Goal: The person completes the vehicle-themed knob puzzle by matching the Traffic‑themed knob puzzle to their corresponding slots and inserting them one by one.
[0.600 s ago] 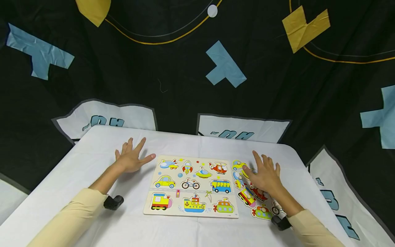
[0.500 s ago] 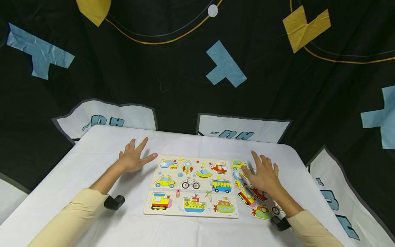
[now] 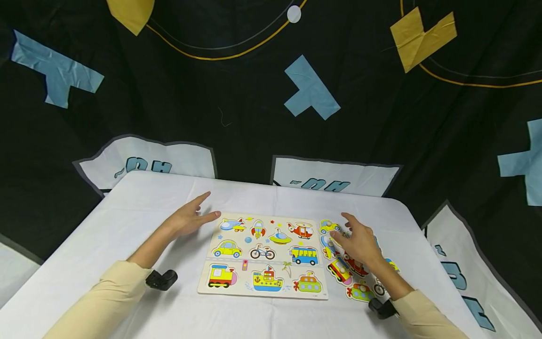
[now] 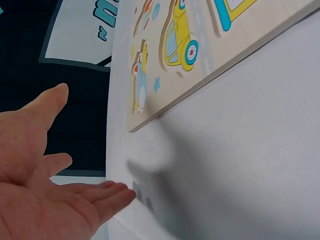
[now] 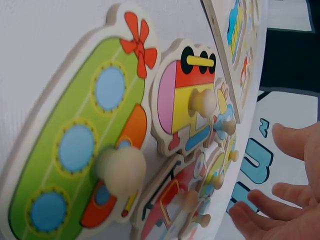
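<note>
A wooden peg puzzle board (image 3: 268, 254) with printed vehicles lies on the white table. My left hand (image 3: 185, 221) hovers just left of the board's far left corner, thumb and index finger spread apart, holding nothing. In the left wrist view its shadow falls on the cloth beside the board. To the right of the board, my right hand (image 3: 359, 241) hangs over a group of knobbed pieces, its fingers loosely bent and gripping nothing. Among them are a submarine piece (image 5: 77, 145), a train piece (image 5: 187, 95), a red helicopter piece (image 3: 355, 266) and a yellow car piece (image 3: 329, 227). The hand hides some others.
The table's white cloth (image 3: 237, 320) reaches to a black curtain (image 3: 237, 117) behind. Each wrist wears a small black camera, such as the left camera (image 3: 162, 280). A bicycle piece (image 3: 378, 288) lies near the right camera (image 3: 382, 309).
The left hand has moved slightly right and its fingers have drawn closer together. The right hand's fingers have bent more, exposing pieces to its right. The board and pieces have not moved.
</note>
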Demonstrator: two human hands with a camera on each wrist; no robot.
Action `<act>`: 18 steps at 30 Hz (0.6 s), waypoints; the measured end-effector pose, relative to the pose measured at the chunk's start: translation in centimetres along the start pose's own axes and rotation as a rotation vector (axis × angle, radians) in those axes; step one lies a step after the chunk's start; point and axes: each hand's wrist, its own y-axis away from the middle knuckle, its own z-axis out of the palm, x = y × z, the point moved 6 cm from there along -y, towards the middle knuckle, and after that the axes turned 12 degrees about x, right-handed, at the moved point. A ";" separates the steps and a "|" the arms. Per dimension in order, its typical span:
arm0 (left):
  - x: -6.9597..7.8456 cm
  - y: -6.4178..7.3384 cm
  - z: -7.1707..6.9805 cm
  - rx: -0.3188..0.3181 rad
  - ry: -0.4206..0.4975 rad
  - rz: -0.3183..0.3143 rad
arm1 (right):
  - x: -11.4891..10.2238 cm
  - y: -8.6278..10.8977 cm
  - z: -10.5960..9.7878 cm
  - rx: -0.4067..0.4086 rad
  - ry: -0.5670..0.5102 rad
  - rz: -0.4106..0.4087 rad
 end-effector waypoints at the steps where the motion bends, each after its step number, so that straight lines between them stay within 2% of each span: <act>1: -0.1 0.0 0.1 0.001 0.015 -0.008 | 0.1 0.0 0.1 0.003 -0.007 0.002; 9: -1.0 -0.2 1.1 -0.014 0.131 -0.109 | 0.3 0.1 0.7 0.005 -0.084 0.031; 18: -1.5 -0.3 2.3 -0.005 0.171 -0.148 | 0.8 0.5 1.5 -0.051 -0.134 0.088</act>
